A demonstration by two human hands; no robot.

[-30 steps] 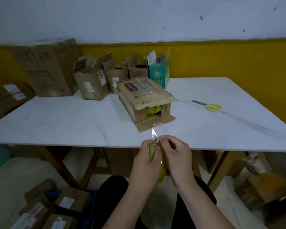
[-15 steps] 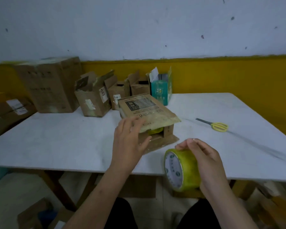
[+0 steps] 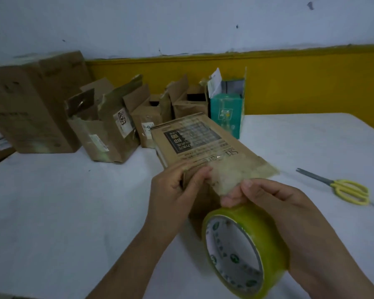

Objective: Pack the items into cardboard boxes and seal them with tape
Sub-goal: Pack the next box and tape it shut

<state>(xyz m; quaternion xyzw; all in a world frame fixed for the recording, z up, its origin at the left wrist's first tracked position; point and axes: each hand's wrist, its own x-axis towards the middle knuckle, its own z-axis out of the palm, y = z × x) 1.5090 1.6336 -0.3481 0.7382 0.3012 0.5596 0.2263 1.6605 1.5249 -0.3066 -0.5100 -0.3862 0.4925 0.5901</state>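
Left hand point(image 3: 175, 190) curled over the near end of the flat brown printed cardboard box point(image 3: 194, 143), fingers pinching at its worn end flap point(image 3: 242, 171). Right hand point(image 3: 274, 203) gripped the yellow-green roll of clear tape point(image 3: 266, 240) just below that flap, thumb on top. Box lay mid-desk on the white desk point(image 3: 52, 201).

Judgement: press the flap flush, land the tape end on the top panel, draw the roll over the seam under tension. Old tape film on the flap may weaken the bond.

Yellow-handled scissors point(image 3: 345, 188) lay apart to the right, reachable for the cut. Open brown cartons point(image 3: 108, 134) and a teal carton point(image 3: 227, 111) stood behind, not obstructing.
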